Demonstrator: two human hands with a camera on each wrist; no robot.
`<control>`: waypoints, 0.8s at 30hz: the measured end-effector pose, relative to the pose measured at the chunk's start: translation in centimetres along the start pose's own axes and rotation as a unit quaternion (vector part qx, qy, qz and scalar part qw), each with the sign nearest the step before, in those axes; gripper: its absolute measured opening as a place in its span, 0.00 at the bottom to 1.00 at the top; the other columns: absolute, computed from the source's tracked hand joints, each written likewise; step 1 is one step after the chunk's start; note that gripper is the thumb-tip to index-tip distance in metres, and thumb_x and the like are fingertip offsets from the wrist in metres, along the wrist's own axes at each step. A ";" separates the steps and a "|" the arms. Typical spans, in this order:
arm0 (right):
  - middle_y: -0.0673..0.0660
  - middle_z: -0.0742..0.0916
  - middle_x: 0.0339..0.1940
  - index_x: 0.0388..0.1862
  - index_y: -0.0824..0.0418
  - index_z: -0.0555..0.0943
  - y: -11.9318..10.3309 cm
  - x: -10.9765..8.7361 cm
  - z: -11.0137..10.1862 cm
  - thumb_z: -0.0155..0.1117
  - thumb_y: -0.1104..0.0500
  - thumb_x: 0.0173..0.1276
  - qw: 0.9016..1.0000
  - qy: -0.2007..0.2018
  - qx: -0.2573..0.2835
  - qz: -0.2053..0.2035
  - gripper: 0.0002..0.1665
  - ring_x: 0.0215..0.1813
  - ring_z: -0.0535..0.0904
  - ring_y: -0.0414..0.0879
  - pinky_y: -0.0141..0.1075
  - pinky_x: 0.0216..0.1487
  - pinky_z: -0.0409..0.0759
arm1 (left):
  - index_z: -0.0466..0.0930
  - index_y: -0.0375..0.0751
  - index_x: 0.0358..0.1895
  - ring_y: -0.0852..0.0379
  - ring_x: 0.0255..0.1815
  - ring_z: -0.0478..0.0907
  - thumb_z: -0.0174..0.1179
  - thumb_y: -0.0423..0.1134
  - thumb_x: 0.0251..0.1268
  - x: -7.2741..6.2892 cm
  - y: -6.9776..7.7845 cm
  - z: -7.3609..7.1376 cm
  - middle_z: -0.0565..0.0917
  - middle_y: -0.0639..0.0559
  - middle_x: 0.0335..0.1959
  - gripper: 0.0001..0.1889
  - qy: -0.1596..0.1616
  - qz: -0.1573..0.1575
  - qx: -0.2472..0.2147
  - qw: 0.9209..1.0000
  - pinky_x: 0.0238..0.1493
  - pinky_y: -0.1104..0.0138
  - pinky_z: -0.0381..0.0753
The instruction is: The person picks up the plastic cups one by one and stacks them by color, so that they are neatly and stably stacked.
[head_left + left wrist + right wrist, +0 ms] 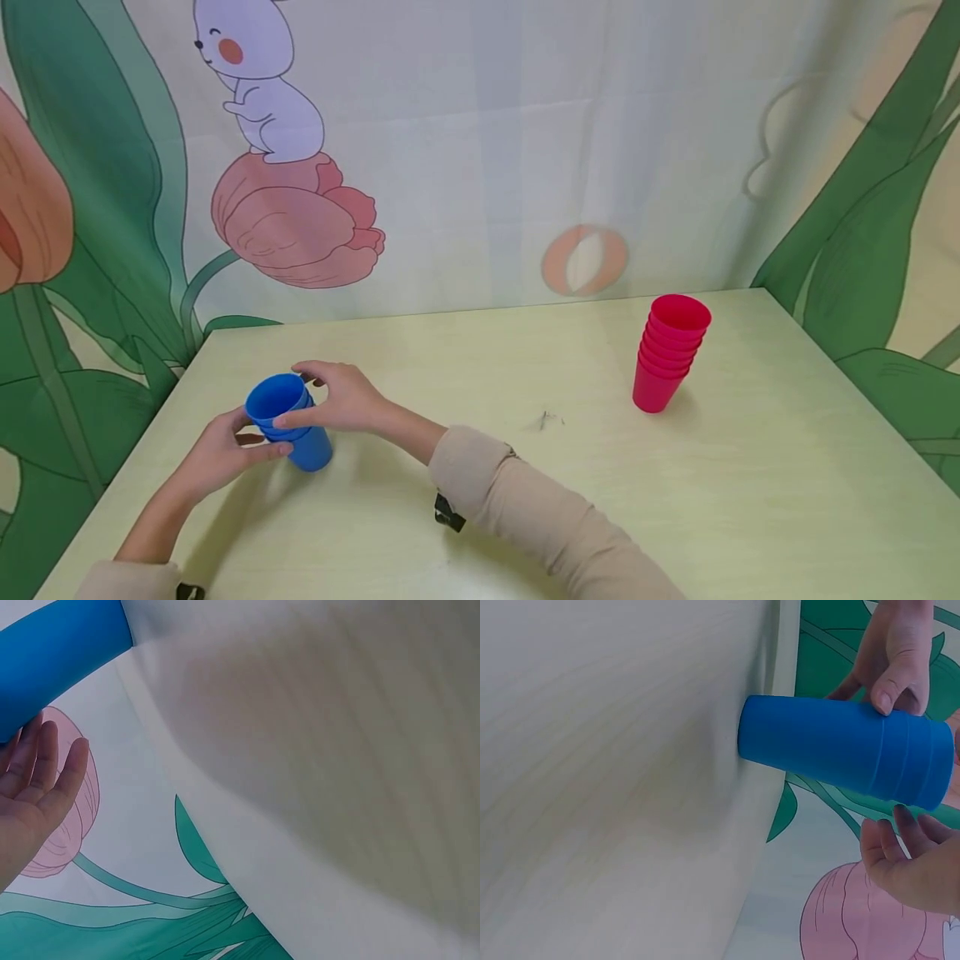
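A stack of nested blue cups (311, 451) stands upright on the left part of the table, mouths up. My left hand (219, 457) holds the stack from the left, its thumb across the front below the rims. From the right, my right hand (347, 402) spans the top cup, thumb on the near side of the rim and fingers at the far side. In the right wrist view the stack (817, 739) lies between the left hand (900, 664) and the right hand's fingers (889, 844). The left wrist view catches part of a blue cup (60, 656) above some fingers (46, 754).
A stack of several red cups (667, 354) stands toward the right back of the pale table (525, 367). Small dark marks (549, 418) show on the tabletop near the middle. A printed curtain (465, 167) hangs behind the table's back edge.
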State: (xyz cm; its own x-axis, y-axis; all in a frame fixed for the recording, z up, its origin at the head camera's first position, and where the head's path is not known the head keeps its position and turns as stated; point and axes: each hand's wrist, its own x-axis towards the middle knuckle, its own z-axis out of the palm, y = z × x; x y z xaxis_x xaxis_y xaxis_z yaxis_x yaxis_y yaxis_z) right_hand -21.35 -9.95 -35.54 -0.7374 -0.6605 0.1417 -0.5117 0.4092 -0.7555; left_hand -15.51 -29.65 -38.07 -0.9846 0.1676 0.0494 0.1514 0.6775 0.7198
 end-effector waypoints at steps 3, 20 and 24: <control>0.49 0.78 0.57 0.65 0.55 0.66 0.5 -0.5 -0.6 0.65 0.43 0.55 1.000 0.011 0.020 0.007 0.40 0.57 0.71 0.42 0.27 0.43 0.73 | 0.61 0.25 0.61 0.33 0.54 0.69 0.64 0.41 0.55 0.4 -0.1 0.0 0.70 0.28 0.55 0.35 0.007 0.004 0.002 1.000 0.47 0.48 0.75; 0.50 0.78 0.56 0.65 0.56 0.66 4.7 -4.6 -6.3 0.65 0.46 0.58 0.995 0.057 0.072 0.025 0.38 0.56 0.71 0.43 0.30 0.45 0.75 | 0.55 0.31 0.66 0.36 0.56 0.66 0.63 0.42 0.57 1.3 -0.8 0.1 0.68 0.32 0.58 0.38 0.055 0.002 -0.004 0.998 0.46 0.63 0.77; 0.52 0.76 0.58 0.65 0.57 0.66 6.1 -6.1 -8.0 0.65 0.47 0.58 0.996 0.073 0.053 0.026 0.38 0.57 0.70 0.44 0.35 0.50 0.74 | 0.44 0.31 0.69 0.31 0.59 0.61 0.63 0.46 0.56 1.1 0.3 0.0 0.62 0.27 0.61 0.45 0.080 -0.012 0.026 0.996 0.50 0.42 0.68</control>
